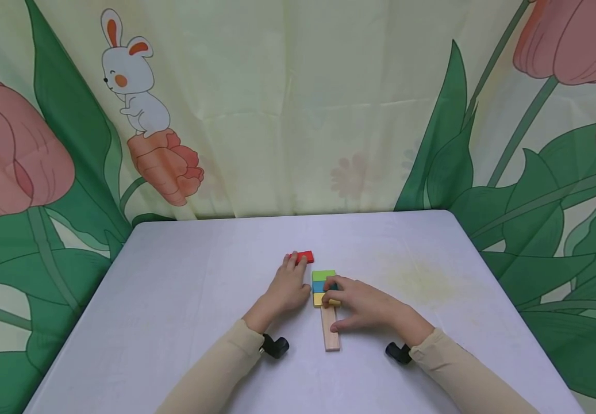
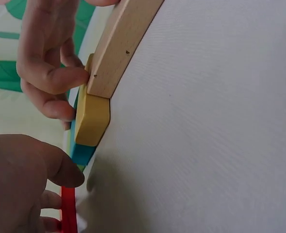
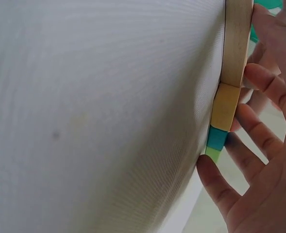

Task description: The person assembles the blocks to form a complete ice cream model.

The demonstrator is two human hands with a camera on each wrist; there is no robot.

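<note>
In the head view a short column of wooden blocks lies on the table: a green block [image 1: 323, 275], a blue block [image 1: 318, 286] and a yellow block [image 1: 318, 299], with a long plain wood block [image 1: 331, 339] running toward the person. My left hand [image 1: 290, 284] has its fingers on a red block [image 1: 305, 256] beyond the column, to its left; its thumb is held apart. From the right, my right hand [image 1: 362, 302] rests spread fingers on the blue and yellow blocks. Its thumb lies at the plain wood block, as the right wrist view shows its fingers [image 3: 259, 128] along the blocks' edges.
A white cloth covers the table [image 1: 184, 322], with a faint yellowish stain at right. Behind it hangs a curtain [image 1: 287, 115] printed with tulips and a rabbit. A small black camera sits on each wrist, near the cuffs of beige sleeves [image 1: 215, 368].
</note>
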